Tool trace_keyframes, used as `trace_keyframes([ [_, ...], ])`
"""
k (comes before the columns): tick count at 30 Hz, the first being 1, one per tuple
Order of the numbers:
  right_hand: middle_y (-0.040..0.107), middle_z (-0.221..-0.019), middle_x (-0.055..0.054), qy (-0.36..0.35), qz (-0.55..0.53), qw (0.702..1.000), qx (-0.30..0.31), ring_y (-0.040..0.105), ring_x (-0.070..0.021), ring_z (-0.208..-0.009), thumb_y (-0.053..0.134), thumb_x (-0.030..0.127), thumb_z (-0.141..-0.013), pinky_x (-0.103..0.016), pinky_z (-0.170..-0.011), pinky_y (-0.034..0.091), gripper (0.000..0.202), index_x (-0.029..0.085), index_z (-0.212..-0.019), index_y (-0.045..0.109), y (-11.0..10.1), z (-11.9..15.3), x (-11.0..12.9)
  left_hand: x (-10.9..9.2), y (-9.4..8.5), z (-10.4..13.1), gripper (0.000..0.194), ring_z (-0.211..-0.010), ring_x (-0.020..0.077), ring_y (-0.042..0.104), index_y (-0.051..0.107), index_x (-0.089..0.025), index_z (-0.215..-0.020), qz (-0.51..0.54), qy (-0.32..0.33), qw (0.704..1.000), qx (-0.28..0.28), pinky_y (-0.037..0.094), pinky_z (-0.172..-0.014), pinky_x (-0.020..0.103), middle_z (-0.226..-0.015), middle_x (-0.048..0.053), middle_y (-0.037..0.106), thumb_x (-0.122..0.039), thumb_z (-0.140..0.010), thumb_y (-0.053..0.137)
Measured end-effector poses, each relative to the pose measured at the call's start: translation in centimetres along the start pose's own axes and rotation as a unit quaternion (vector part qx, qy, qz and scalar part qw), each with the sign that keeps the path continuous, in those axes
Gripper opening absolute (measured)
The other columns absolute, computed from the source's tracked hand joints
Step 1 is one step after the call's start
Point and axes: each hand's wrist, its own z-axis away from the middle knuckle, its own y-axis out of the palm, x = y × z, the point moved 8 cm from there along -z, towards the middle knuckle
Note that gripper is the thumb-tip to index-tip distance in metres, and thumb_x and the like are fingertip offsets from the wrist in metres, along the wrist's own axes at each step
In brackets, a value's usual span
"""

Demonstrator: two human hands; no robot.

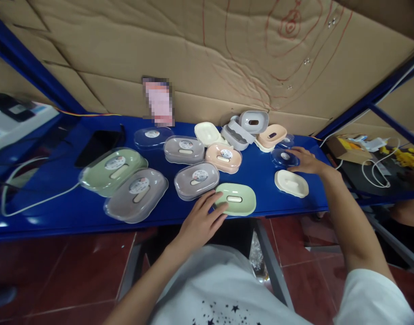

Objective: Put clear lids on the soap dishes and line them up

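1. My left hand (pixel 202 219) lies open, fingertips touching the near-left edge of the uncovered green soap tray (pixel 236 199) at the table's (pixel 58 207) near edge.
2. My right hand (pixel 303 160) reaches far right, fingers spread flat on a clear lid (pixel 284 157), not gripping it yet.
3. I judge this the lidding step: next the lid must be pinched up and brought over a tray.
4. I count five lidded boxes left of centre, one loose clear lid far behind them, one bare cream tray (pixel 291 183) near right, and a jumbled far pile I cannot count.
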Motion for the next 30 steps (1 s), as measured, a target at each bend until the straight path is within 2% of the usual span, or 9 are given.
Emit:
trace_keyframes([
  [4, 0.064, -0.143, -0.024, -0.024, -0.085, 0.996, 0.002, 0.062, -0.0328, -0.130, 0.092, 0.039, -0.079, -0.045, -0.110, 0.048, 0.084, 0.008, -0.149, 0.057, 0.4, -0.5, 0.2, 0.0, -0.2, 0.1, 0.029, -0.144, 0.0326, 0.054, 0.069, -0.021, -0.133, 0.000, 0.000, 1.000, -0.001, 0.056, -0.118, 0.052, -0.147, 0.013, 0.062, -0.020, -0.104, 0.065],
  [6, 0.065, -0.141, -0.023, -0.030, -0.112, 0.993, -0.021, 0.063, -0.0325, -0.129, 0.089, 0.046, -0.083, -0.044, -0.108, 0.052, 0.084, 0.011, -0.150, 0.054, 0.2, -0.1, 0.5, -0.1, -0.3, 0.1, 0.029, -0.142, 0.0322, 0.055, 0.068, -0.022, -0.134, 0.004, 0.000, 1.000, -0.004, 0.056, -0.118, 0.051, -0.146, 0.013, 0.062, -0.019, -0.104, 0.065],
  [8, 0.063, -0.144, -0.019, -0.042, -0.129, 0.989, -0.052, 0.061, -0.0352, -0.133, 0.088, 0.054, -0.083, -0.050, -0.112, 0.052, 0.085, 0.018, -0.152, 0.053, -0.3, 1.2, 1.9, 0.0, -0.4, 0.2, 0.031, -0.139, 0.0310, 0.058, 0.065, -0.023, -0.136, 0.010, -0.004, 1.000, -0.007, 0.056, -0.117, 0.050, -0.143, 0.013, 0.063, -0.020, -0.105, 0.065],
  [10, 0.060, -0.149, -0.014, -0.074, -0.135, 0.985, -0.082, 0.059, -0.0373, -0.138, 0.087, 0.060, -0.082, -0.058, -0.120, 0.047, 0.085, 0.028, -0.153, 0.053, -0.7, 3.7, 5.1, 0.2, -0.4, 0.2, 0.037, -0.136, 0.0299, 0.061, 0.061, -0.023, -0.142, 0.017, -0.015, 1.000, -0.017, 0.057, -0.115, 0.049, -0.143, 0.014, 0.062, -0.023, -0.105, 0.066],
  [12, 0.057, -0.151, -0.012, -0.126, -0.127, 0.979, -0.093, 0.055, -0.0381, -0.143, 0.085, 0.064, -0.084, -0.060, -0.125, 0.042, 0.084, 0.033, -0.155, 0.053, -0.4, 6.8, 10.0, 0.4, -0.6, 0.3, 0.047, -0.136, 0.0296, 0.062, 0.054, -0.024, -0.150, 0.026, -0.025, 0.999, -0.035, 0.059, -0.114, 0.048, -0.146, 0.016, 0.059, -0.026, -0.105, 0.067],
  [15, 0.052, -0.155, -0.012, -0.199, -0.127, 0.971, -0.041, 0.053, -0.0371, -0.145, 0.078, 0.065, -0.091, -0.057, -0.122, 0.047, 0.082, 0.036, -0.161, 0.046, 2.2, 11.3, 18.0, 0.7, -0.7, 0.5, 0.065, -0.141, 0.0308, 0.060, 0.040, -0.027, -0.161, 0.043, -0.040, 0.997, -0.055, 0.060, -0.112, 0.047, -0.153, 0.018, 0.053, -0.030, -0.104, 0.069],
  [18, 0.047, -0.162, -0.011, -0.226, -0.116, 0.967, -0.006, 0.051, -0.0369, -0.148, 0.072, 0.068, -0.095, -0.056, -0.120, 0.049, 0.083, 0.040, -0.166, 0.038, 5.1, 13.9, 23.2, 1.1, -0.6, 0.7, 0.075, -0.146, 0.0328, 0.057, 0.031, -0.029, -0.166, 0.061, -0.057, 0.995, -0.055, 0.060, -0.113, 0.049, -0.156, 0.019, 0.050, -0.031, -0.103, 0.071],
  [22, 0.045, -0.168, -0.013, -0.229, -0.054, 0.971, -0.049, 0.050, -0.0408, -0.149, 0.067, 0.070, -0.097, -0.062, -0.119, 0.047, 0.086, 0.040, -0.170, 0.033, 6.6, 14.6, 25.0, 1.4, -0.4, 0.6, 0.077, -0.148, 0.0335, 0.054, 0.027, -0.031, -0.167, 0.084, -0.072, 0.993, -0.043, 0.057, -0.116, 0.052, -0.157, 0.019, 0.049, -0.032, -0.103, 0.071],
  [30, 0.048, -0.164, -0.016, -0.278, -0.023, 0.956, -0.095, 0.050, -0.0428, -0.147, 0.069, 0.066, -0.097, -0.065, -0.115, 0.047, 0.090, 0.041, -0.173, 0.028, 6.2, 15.1, 25.9, 1.5, -0.3, 0.7, 0.075, -0.145, 0.0306, 0.056, 0.029, -0.038, -0.168, 0.116, -0.076, 0.990, -0.026, 0.058, -0.115, 0.049, -0.156, 0.014, 0.051, -0.032, -0.105, 0.068],
])
